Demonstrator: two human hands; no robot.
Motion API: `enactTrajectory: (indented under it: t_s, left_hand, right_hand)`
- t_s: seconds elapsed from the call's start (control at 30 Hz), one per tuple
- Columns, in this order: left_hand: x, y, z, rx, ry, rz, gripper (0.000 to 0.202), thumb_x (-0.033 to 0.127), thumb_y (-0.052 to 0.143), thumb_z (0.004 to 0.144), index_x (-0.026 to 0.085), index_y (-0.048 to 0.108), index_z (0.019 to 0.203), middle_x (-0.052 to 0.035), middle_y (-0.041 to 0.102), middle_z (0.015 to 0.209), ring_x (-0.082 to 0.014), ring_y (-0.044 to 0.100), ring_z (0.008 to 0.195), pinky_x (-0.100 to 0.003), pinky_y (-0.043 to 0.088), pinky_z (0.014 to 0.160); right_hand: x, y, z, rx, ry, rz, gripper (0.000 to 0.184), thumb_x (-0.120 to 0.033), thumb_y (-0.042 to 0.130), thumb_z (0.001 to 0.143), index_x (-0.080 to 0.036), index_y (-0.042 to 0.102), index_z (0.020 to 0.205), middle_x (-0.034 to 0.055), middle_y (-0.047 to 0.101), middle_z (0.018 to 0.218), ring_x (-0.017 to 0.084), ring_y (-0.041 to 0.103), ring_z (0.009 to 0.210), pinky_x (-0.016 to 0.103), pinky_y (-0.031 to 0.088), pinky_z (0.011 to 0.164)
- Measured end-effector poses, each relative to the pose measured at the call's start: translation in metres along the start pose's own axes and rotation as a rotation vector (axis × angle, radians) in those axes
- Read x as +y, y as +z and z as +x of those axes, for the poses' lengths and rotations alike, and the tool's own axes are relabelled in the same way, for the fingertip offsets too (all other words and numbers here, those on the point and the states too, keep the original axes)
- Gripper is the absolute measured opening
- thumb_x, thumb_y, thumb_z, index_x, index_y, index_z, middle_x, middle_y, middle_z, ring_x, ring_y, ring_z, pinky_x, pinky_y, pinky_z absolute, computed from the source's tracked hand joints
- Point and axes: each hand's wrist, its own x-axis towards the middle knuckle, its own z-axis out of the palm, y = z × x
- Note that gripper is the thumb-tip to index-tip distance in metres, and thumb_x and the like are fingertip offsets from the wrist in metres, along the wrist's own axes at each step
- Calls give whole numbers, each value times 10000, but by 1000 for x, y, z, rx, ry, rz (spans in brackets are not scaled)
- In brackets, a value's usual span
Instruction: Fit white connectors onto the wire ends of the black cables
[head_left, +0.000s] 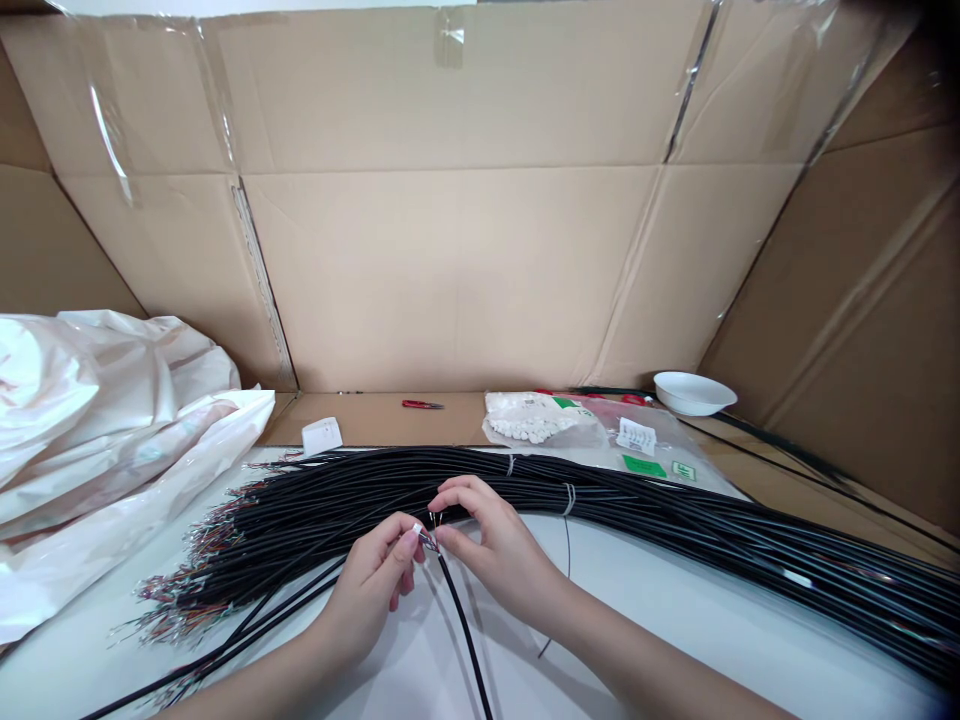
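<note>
My left hand (373, 585) pinches a small white connector (417, 529) between thumb and fingertips. My right hand (491, 543) pinches the thin coloured wire ends (430, 541) of a single black cable (463, 625), which runs down toward me between both wrists. The two hands meet at the cable's tip, just in front of a large bundle of black cables (600, 510) lying across the white table (675, 620). The bundle's stripped, coloured wire ends (202, 560) fan out to the left.
White plastic bags (105, 440) are heaped at the left. Behind the bundle lie a bag of white connectors (536, 420), a white card (322, 436), red snips (421, 404) and a white bowl (694, 392). Cardboard walls (450, 270) enclose the back and right.
</note>
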Motion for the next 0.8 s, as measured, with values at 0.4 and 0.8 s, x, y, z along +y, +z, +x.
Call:
enactTrajectory:
  t_s: [0.4,0.8]
  left_hand:
    - [-1,-2,0,-2,6,44,302,431,421,838,159,527,761,40,418,544,-97,369,486,-170,298,414]
    - [1,-1,-2,2,-6,34,295,435,442,823,165,538,755,34,441,580,-95,380,488,-168,305,413]
  right_hand:
    - [0,-2,-1,-65,56,-93,152,-302,526,796,-227,657,785,38,529,1003,190,492,986,335,367,875]
    - [2,2,1,38,1,-41,79,-197,595,722,-207,644,783,30,572,942,167,536,904,292,412,819]
